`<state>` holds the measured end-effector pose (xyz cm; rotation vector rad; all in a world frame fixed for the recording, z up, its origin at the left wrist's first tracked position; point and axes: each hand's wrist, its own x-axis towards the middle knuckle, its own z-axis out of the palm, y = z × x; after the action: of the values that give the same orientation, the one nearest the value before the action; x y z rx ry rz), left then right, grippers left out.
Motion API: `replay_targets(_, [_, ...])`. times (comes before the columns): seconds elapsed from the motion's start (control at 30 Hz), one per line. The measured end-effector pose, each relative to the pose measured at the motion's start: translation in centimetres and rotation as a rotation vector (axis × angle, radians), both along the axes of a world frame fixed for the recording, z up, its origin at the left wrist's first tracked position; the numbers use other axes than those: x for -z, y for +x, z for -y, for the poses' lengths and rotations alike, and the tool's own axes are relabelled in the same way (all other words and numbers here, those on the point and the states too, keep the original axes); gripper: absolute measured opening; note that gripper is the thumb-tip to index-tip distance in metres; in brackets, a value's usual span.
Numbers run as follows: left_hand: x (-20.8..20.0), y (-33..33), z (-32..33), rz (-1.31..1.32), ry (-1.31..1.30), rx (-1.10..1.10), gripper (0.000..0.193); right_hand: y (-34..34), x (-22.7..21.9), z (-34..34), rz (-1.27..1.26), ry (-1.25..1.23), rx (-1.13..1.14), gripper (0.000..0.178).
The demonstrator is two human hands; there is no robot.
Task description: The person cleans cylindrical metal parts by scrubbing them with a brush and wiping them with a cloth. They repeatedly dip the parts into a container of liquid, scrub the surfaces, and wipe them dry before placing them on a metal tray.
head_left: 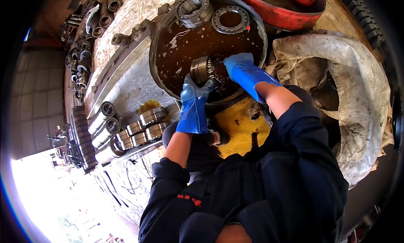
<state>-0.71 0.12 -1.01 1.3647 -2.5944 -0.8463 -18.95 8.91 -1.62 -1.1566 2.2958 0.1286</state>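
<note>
A steel roller bearing (200, 69) is tilted on its side in a wide round metal pan (154, 66) of dark brown oily liquid. My left hand (194, 90), in a long blue rubber glove, grips the near edge of that bearing with thumb and fingers apart around it. Just right of the bearing is my right hand (240, 63), also blue-gloved, its fingers curled in over the liquid. Whatever it holds, if anything, is hidden by the glove and the dark liquid. At the pan's far side rest a thick bearing (194, 11) and a flatter bearing ring (230, 19).
Several shiny bearings (153, 116) stand on the metal sheet to the left. A red round tub (286, 15) is at the far right, above a stained whitish sack (357, 95) with a rolled rim. Rows of greasy parts (82, 68) line the far left.
</note>
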Motion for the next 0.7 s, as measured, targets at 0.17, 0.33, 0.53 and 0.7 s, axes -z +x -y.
replay_targets(0.17, [-3.9,-2.7,1.1,0.184,0.064,-0.027,0.067,0.4,-1.1,-0.7,0.022,-0.060,-0.079,0.032])
replay_targets(0.33, [-1.8,-3.8,5.1,0.194,0.046,0.137,0.062,-1.1,3.6,-1.8,0.023,-0.189,-0.075,0.030])
replay_targets(0.53, [-0.8,-2.6,5.3,0.103,0.190,0.141,0.044,-1.8,3.1,-2.8,0.196,-0.159,0.065,0.030])
replay_targets(0.7, [0.7,-0.5,6.8,0.170,-0.218,0.468,0.036,-1.8,4.2,-2.5,0.271,-0.211,0.097,0.032])
